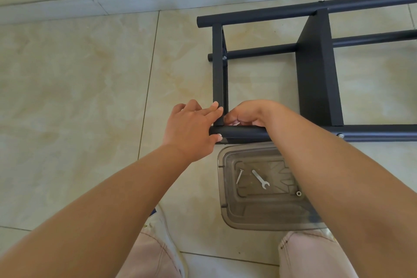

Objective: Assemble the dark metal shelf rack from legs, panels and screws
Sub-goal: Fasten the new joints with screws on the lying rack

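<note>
The dark rack [316, 70], lying on the floor from centre to 2 o'clock, is being steadied at its near leg [239, 132] by the left hand [191, 128], fingers extended, while a small pale piece is being pinched by the curled right hand [246, 113].

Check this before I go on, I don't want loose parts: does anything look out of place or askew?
Nothing stands out. The rack lies on its side on the tile floor; the wrench, a screw and a nut sit inside the clear container.
</note>
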